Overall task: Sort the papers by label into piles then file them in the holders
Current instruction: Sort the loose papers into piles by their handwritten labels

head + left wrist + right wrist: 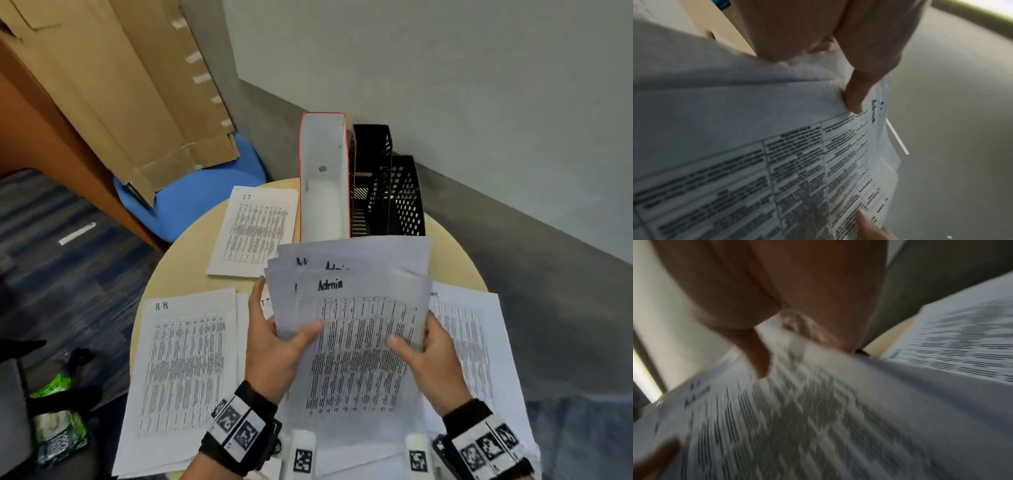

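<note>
Both hands hold a fanned stack of sheets labelled Admin lifted above the round table. My left hand grips the stack's left edge, thumb on top of the front sheet. My right hand grips the right edge, its thumb on the printed page. An HR pile lies at the left, an IT pile behind it. Another pile lies at the right, partly under the held stack. A white holder with red trim and two black mesh holders stand at the back.
Flattened cardboard leans over a blue chair behind the table on the left. A grey wall runs close behind the holders. A green packet lies on the floor at the lower left.
</note>
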Available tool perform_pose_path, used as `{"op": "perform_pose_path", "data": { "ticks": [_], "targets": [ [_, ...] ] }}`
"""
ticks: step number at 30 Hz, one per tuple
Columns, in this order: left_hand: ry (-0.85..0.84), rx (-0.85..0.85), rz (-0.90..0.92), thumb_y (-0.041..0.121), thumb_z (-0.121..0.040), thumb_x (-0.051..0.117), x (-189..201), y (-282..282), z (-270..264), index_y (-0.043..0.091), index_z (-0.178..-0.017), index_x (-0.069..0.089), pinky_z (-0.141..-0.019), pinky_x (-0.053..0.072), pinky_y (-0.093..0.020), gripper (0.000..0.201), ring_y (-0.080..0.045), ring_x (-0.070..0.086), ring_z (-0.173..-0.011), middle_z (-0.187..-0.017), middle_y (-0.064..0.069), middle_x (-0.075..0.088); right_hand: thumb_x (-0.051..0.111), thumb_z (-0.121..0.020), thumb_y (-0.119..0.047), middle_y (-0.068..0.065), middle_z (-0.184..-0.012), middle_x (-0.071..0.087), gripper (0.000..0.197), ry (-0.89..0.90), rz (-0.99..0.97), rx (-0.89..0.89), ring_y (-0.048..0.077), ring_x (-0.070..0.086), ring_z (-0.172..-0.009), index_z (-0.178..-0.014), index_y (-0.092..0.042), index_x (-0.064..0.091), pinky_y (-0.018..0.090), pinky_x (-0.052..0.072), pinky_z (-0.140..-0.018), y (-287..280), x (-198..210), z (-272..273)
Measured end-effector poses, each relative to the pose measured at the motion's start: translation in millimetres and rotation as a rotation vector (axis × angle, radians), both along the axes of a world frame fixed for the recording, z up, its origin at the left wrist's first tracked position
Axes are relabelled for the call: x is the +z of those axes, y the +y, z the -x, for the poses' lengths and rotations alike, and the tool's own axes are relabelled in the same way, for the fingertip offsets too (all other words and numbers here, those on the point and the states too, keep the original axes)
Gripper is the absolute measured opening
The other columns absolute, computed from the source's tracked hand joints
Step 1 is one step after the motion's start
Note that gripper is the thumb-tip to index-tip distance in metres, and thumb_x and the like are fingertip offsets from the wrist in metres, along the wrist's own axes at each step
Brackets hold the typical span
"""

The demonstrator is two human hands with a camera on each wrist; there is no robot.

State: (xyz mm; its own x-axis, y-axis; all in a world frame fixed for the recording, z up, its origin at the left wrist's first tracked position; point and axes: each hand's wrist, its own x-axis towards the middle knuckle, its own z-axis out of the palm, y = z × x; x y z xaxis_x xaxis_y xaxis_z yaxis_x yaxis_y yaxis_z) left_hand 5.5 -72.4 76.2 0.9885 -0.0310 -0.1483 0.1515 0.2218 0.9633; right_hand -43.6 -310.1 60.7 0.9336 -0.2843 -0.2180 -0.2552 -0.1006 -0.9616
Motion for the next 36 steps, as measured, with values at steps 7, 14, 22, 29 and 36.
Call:
{"op": "perform_pose_path", "data": {
  "ticks": [7, 14, 22, 29, 36],
  "targets": [
    [-0.616, 0.027, -0.465, 0.022, -0.081, 0.086, 66, 1, 13, 0.037, -0.107, 0.076, -0.080, 0.062, -0.025, 0.031, 0.002, 0.073, -0.096, -0.105, 0.030, 0.074, 0.070, -0.086, -0.010, -0.002, -0.096, 0.079, 0.017, -0.412, -0.007, -0.111, 0.014, 0.074, -0.091, -0.102, -0.006, 0.075, 0.026, 0.058, -0.079, 11, 80, -11],
    [-0.531, 0.061, -0.384, 0.033, -0.072, 0.094, 47, 13, 13, 0.038, -0.105, 0.076, -0.072, 0.057, -0.014, 0.038, -0.003, 0.074, -0.091, -0.098, 0.018, 0.078, 0.079, -0.075, -0.014, -0.004, -0.080, 0.079, 0.014, -0.306, 0.026, -0.047, 0.010, 0.075, -0.072, -0.089, -0.014, 0.074, 0.020, 0.057, -0.061, 16, 73, 2],
    [-0.302, -0.007, -0.438, 0.026, -0.070, 0.094, 10, 7, 11, 0.045, -0.090, 0.075, -0.063, 0.060, -0.019, 0.033, 0.000, 0.073, -0.079, -0.087, 0.026, 0.075, 0.086, -0.072, 0.005, -0.003, -0.087, 0.079, 0.033, -0.133, -0.074, -0.152, 0.016, 0.076, -0.084, -0.093, -0.015, 0.070, 0.023, 0.061, -0.069, 19, 27, 7],
    [-0.214, -0.082, -0.442, 0.038, -0.068, 0.093, -23, 23, 17, 0.030, -0.088, 0.080, -0.064, 0.064, -0.045, 0.026, -0.029, 0.075, -0.080, -0.087, -0.006, 0.079, 0.087, -0.072, 0.001, 0.009, -0.091, 0.078, 0.034, -0.053, -0.072, -0.073, 0.029, 0.075, -0.092, -0.100, -0.007, 0.068, 0.037, 0.064, -0.073, 22, 3, 12],
    [-0.161, -0.099, -0.298, 0.022, -0.061, 0.096, -24, 23, 19, 0.016, -0.098, 0.073, -0.068, 0.063, -0.030, 0.044, -0.014, 0.076, -0.087, -0.096, -0.001, 0.079, 0.087, -0.066, 0.007, 0.006, -0.088, 0.078, 0.046, -0.073, -0.166, -0.058, 0.021, 0.076, -0.085, -0.103, -0.009, 0.064, 0.035, 0.063, -0.068, 23, 0, 13]
  ]
}}
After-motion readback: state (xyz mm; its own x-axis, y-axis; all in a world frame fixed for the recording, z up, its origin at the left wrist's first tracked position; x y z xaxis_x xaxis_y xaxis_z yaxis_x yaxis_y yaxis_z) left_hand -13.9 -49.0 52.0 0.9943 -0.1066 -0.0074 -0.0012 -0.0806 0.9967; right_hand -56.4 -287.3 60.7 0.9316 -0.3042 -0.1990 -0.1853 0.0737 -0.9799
